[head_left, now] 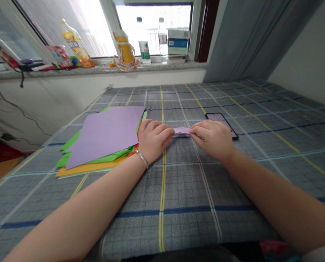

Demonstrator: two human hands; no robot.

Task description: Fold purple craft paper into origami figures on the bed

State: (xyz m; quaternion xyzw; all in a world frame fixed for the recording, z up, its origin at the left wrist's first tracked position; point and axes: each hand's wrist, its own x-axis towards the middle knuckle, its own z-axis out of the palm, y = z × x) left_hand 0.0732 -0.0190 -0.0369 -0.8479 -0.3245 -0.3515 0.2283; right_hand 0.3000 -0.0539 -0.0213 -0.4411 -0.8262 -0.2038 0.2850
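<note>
Forearms (77, 213) lead to fingers (168, 134) pinching a purple strip (182, 130) at both ends.

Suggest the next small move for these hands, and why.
Perhaps slide the right hand inward along the small purple paper, pressing gently: the left hand holds the opposite end, so could steady it, and the middle shows uncovered between them.

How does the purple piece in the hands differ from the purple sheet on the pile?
The purple piece shows as a small, narrow strip; the purple sheet is much larger and broad. The piece is held between the left hand and right hand, while the sheet lies on the coloured pile. Both are a similar light purple.
</note>
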